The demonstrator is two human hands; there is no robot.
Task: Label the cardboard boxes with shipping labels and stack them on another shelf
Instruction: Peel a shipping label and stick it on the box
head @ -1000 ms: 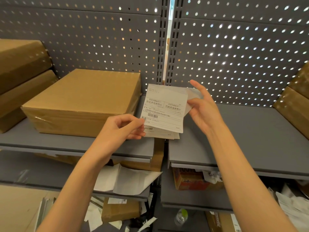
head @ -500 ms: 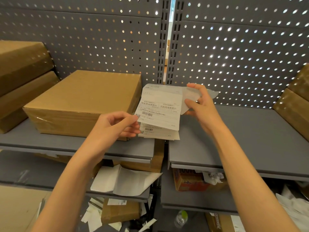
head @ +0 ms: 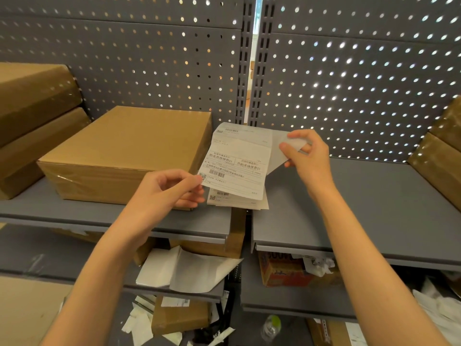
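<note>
Right now the label is held up in front of the gap between two grey shelves, white, printed with Chinese characters in two boxed fields, a barcode strip along its top edge, and a QR code beside another barcode near its lower left corner; the small print is too fine to read. More labels lie behind it, their lower edges showing another QR code and barcode. The left hand pinches the stack at its lower left corner between thumb and curled fingers. The right hand pinches a blank, greyish backing flap at the label's upper right, thumb and forefinger closed on it, the flap bent away from the printed sheet. Just left of the label, a plain box sits on the left shelf, its near face glossy with clear tape. Farther left, two more boxes are stacked at the frame edge. The right shelf carries stacked boxes at its far right. A perforated back panel stands behind, light showing through its holes. Below, loose white sheets lie on a lower shelf, an orange printed carton with unreadable lettering sits under the right shelf, and a labelled box and a bottle lie among scraps near the floor.
</note>
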